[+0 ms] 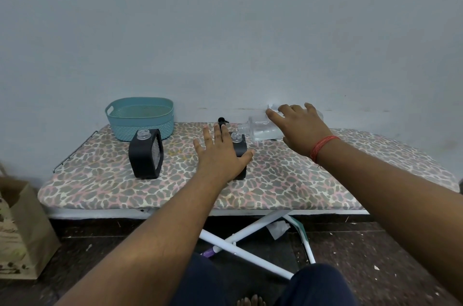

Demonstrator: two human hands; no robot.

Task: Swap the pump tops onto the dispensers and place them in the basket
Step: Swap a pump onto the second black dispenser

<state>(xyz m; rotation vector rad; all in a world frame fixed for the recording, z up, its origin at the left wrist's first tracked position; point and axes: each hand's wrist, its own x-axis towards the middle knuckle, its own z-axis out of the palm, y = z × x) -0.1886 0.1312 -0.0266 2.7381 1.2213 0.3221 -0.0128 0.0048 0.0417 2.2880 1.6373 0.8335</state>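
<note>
left hand (220, 155): fingers spread, in front of black dispenser (239, 153) right of basket (140, 117) | right hand (298, 127): fingers apart over tipped clear bottle (260, 129) | second dispenser (146, 154): before basket, capless | pump top (222, 121): behind left hand

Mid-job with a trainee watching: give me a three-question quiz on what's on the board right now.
1. True or false: the blue basket already holds a dispenser.
2. Which hand reaches over the clear bottle? A) left hand B) right hand
3. Fill in: the left black dispenser stands with its neck ____ (capped/uncapped).

Key: 1 false; 2 B; 3 uncapped. The clear bottle lies on its side; the black pump top shows behind the left hand's fingers.
</note>
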